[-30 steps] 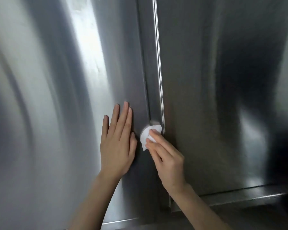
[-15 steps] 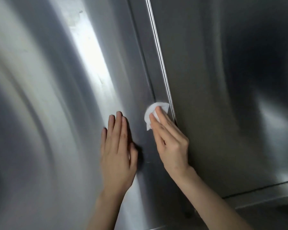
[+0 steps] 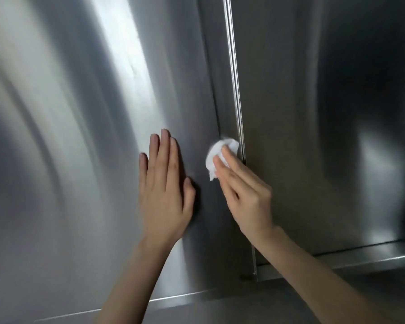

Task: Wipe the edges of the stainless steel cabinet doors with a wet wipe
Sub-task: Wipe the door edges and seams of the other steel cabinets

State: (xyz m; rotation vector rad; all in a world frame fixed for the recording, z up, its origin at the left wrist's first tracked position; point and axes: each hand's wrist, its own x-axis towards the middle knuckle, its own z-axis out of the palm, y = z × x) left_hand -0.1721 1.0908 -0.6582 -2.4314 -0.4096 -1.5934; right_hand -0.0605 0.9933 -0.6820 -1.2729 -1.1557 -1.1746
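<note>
Two hands are laid on stainless steel cabinet doors [image 3: 313, 136]: the left hand [image 3: 164, 195] flat on the left door [image 3: 80, 160], the wet wipe [image 3: 220, 153] pressed by straight fingers [image 3: 229, 164] of the right hand [image 3: 248, 197] at the centre edge [image 3: 234, 90] (steady pressure along the seam is advised).

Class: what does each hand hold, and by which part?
The right hand pins the wet wipe by its lower middle under fingers; the left hand holds nothing.

There are two doors [image 3: 80, 136] [image 3: 313, 136], two hands [image 3: 164, 197] [image 3: 246, 197], one wipe [image 3: 214, 154]
</note>
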